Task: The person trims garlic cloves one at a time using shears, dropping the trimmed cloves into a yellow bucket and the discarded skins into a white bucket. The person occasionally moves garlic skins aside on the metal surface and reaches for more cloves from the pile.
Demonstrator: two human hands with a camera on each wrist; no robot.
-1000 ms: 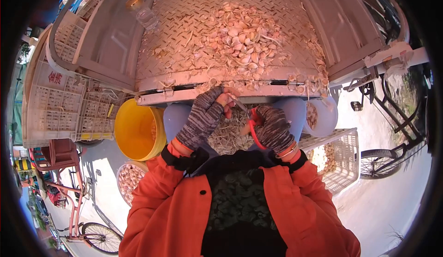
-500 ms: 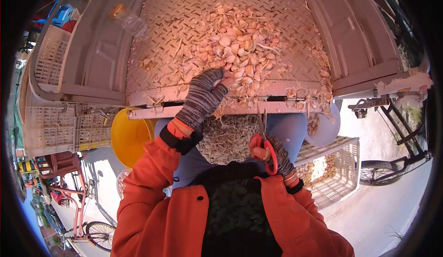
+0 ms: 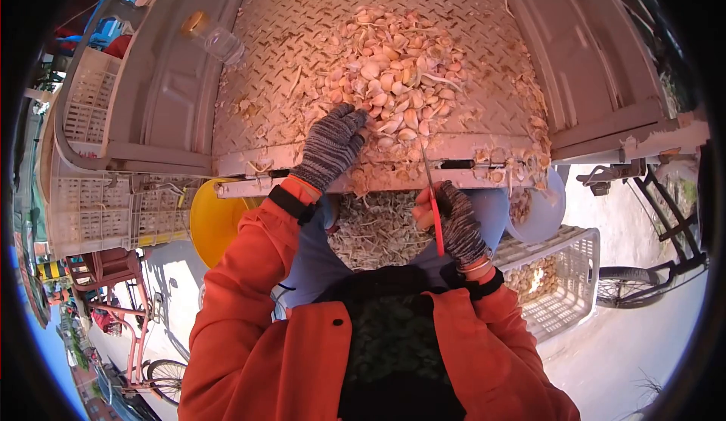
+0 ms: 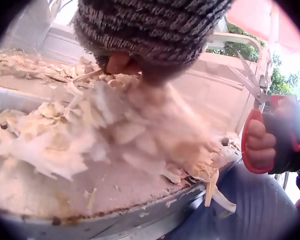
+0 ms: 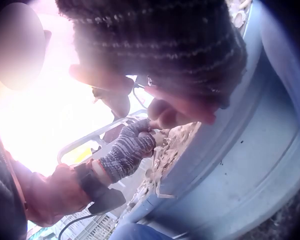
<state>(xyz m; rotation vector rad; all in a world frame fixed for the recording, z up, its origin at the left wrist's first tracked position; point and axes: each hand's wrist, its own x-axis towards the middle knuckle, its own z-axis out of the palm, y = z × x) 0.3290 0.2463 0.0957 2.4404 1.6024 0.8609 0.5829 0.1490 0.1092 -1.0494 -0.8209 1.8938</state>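
My left hand, in a grey-black knitted fingerless glove, is at the near left edge of a pile of garlic on the metal truck bed. In the left wrist view its fingertips are blurred over pale garlic skins; I cannot tell whether they hold a piece. My right hand, gloved alike, grips red-handled scissors above my right thigh, near the bed's edge. Their blades point up and stand apart in the left wrist view, where bare fingers pass through a handle loop.
Dry trimmings lie between my knees. A yellow bucket stands left; a pale bucket and a white crate with garlic stand right. A clear jar lies on the bed by its left side wall. Bicycles are on both sides.
A second ago both hands were together at the bed's edge, the scissors by the left fingers. Since then the left hand has moved forward to the pile and the right has drawn apart with the scissors.
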